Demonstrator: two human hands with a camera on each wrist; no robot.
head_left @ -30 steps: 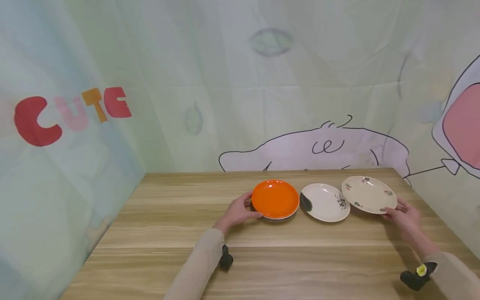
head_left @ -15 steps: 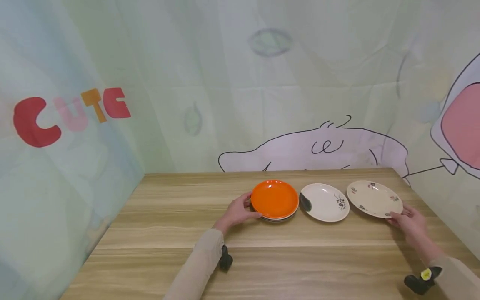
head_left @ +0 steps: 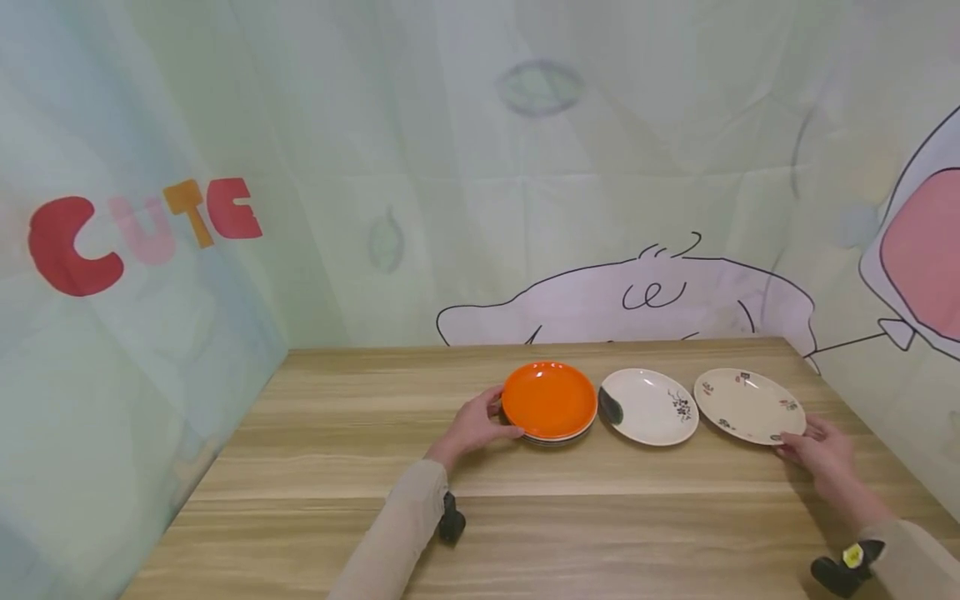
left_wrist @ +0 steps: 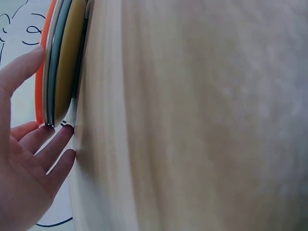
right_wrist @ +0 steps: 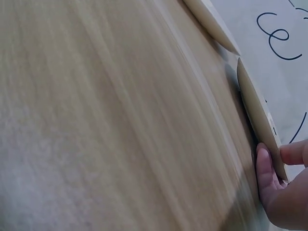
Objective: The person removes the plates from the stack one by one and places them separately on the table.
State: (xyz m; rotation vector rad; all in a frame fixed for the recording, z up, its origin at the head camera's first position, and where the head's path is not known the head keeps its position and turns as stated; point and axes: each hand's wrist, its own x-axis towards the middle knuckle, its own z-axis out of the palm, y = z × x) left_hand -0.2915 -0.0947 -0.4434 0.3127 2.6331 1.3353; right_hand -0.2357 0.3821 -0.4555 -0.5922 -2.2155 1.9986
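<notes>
An orange plate [head_left: 550, 400] tops a stack of several plates. In the left wrist view, the edges of a cream plate, a teal plate [left_wrist: 58, 57] and a yellowish plate [left_wrist: 70, 62] show below it. My left hand [head_left: 474, 427] rests against the stack's left side, fingers spread and fairly straight, thumb at the rim. Farther right, my right hand [head_left: 823, 454] pinches the near right rim of a cream plate with small printed motifs [head_left: 750, 406], thumb above and fingers beneath. The right wrist view shows this plate [right_wrist: 260, 113] low over the table, fingers between.
Between the stack and the cream plate lies a white plate [head_left: 649, 407] with a dark green patch and a branch print. All stand toward the back of a wooden table [head_left: 570, 525]. A printed curtain [head_left: 480, 208] hangs behind the table and along its sides.
My right hand has moved the cream plate rightward, away from the white plate's edge, and lowered it toward the table. My left hand has stayed at the stack.
</notes>
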